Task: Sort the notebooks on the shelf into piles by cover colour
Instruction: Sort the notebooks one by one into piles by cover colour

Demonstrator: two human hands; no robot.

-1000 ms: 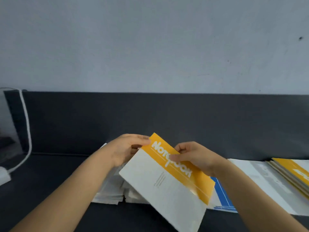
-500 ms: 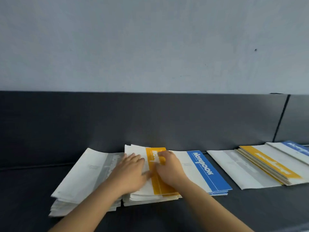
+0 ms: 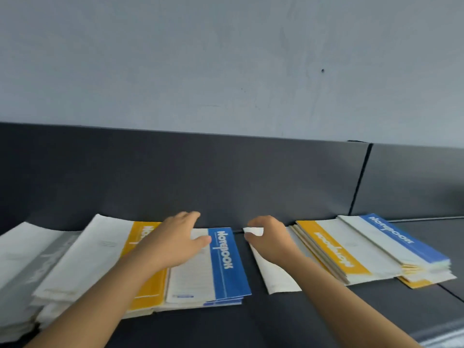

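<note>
– Two grips in view. State of each?
– I read the left grip [image 3: 175, 244] flat, fingers straight, resting on the blue notebook pile [image 3: 229, 267]. The right grip [image 3: 271, 243] pinches the far corner of a white notebook [image 3: 276, 275] lying on the shelf [image 3: 301, 322], just left of the right-hand yellow stack [image 3: 334, 249].

- A plain, pale grey-blue wall [image 3: 226, 59] filled the top half, softly and evenly lit.
- One small dark speck [image 3: 322, 70] sat on it, up to the right.
- Below it ran a dark grey back panel [image 3: 175, 177], split by a vertical seam [image 3: 361, 177] on the right.
- The shelf [image 3: 276, 322] itself was dark and matte.
</note>
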